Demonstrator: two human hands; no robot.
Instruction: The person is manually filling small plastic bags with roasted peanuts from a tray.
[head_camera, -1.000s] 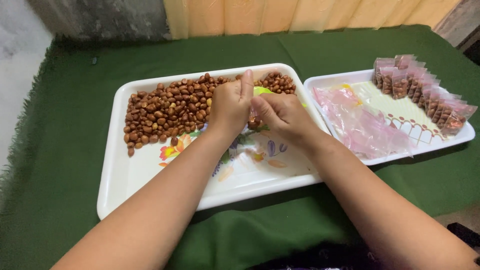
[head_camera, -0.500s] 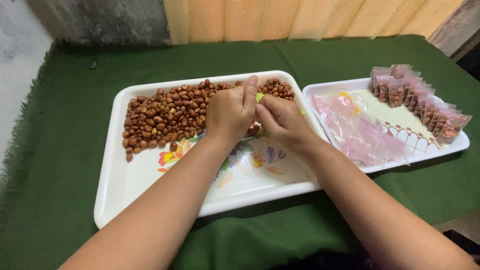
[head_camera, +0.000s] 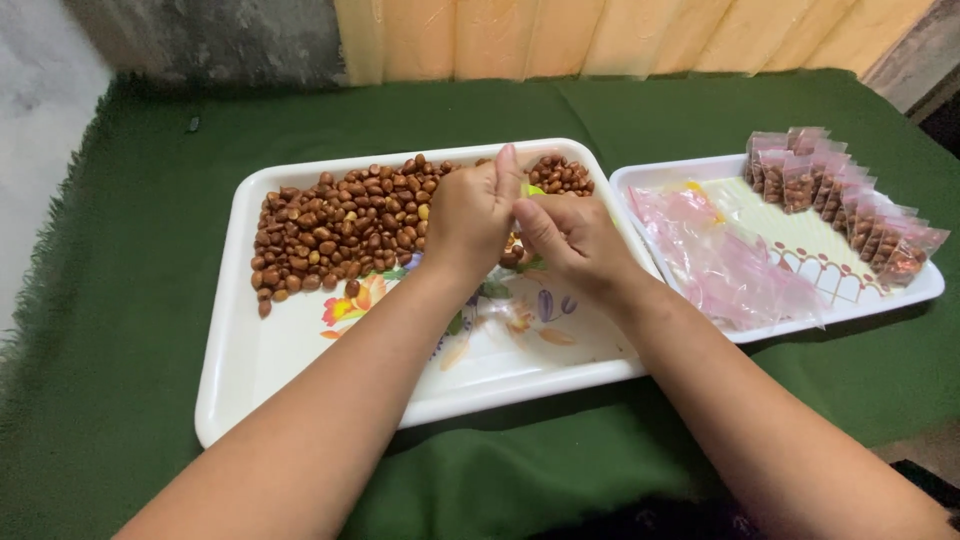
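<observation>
Brown peanuts (head_camera: 340, 235) unmoved; both hands' fingers (head_camera: 510, 170) stay pinched together on something yellow-green (head_camera: 534, 190).

Filled packets (head_camera: 845, 200): small clear pouches holding brown peanuts, pinkish sealed tops, overlapping in curved row along far and right edges of right tray (head_camera: 925, 285), running from far edge toward right corner. Empty pouches (head_camera: 715, 255): loose heap of flat clear-pink plastic bags, left half of same tray, reaching its near edge. Yellow-green packet scrap (head_camera: 535, 190): barely visible between hands over far right part of left tray (head_camera: 230, 400); shape cannot be told. No labels, signs or screens.
</observation>
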